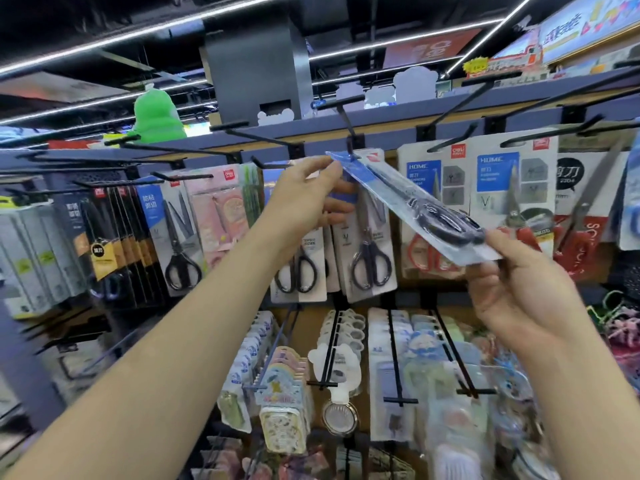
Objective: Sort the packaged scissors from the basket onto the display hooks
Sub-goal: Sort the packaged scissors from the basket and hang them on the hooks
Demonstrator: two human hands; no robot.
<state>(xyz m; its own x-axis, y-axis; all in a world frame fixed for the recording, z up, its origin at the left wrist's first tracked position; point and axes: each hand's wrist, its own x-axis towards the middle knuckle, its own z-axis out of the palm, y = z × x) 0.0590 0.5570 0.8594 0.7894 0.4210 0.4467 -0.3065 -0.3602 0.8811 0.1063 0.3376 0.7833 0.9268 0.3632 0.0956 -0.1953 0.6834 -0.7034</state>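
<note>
A packaged pair of black-handled scissors (415, 206) on a blue and white card is held up, tilted, in front of the display. My left hand (308, 195) pinches the card's top end, right at the tip of a black display hook (348, 128). My right hand (519, 282) grips the card's lower end by the handles. Behind it, similar scissors packs (370, 251) hang on the same row of hooks. The basket is out of view.
More scissors packs hang left (180, 230) and right (512, 192). Several bare black hooks (450, 112) jut out along the top rail. Below, hooks carry small toys and key rings (280, 393). A green plush (156, 112) sits on top of the shelf.
</note>
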